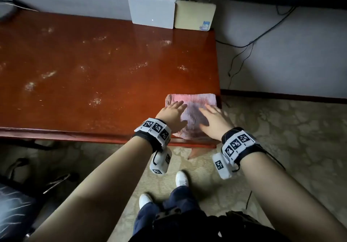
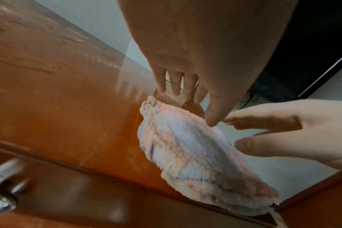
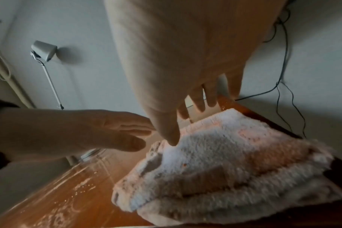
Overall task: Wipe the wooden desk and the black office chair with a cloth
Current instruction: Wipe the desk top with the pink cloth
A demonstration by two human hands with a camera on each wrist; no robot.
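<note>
Evidently early in the task: the folded pink-and-white cloth (image 1: 191,114) lies flat at the near right-hand corner of the wooden counter (image 1: 105,63), its near edge reaching the counter's front lip. Both hands are spread above it. The left hand (image 1: 173,115) is over the cloth's left part and the right hand (image 1: 214,123) over its right part, fingers extended and splayed; neither grips anything. From the wrist views the fingertips appear at or just above the pile, and whether they press on it cannot be told.

Away from the cloth, toward the counter's left and far side, pale powdery smudges (image 1: 47,74) are scattered over the reddish surface, with more near the middle and one patch just beyond the cloth. Judged from these, the wiping of the counter is scarcely begun. Two pale boxes (image 1: 155,12) stand at the counter's far edge, well apart from the cloth, and may need wiping around.

The black office chair (image 1: 16,194) shows only in part, below the counter's near left edge, and looks untouched; that half of the task is wholly outstanding.
</note>
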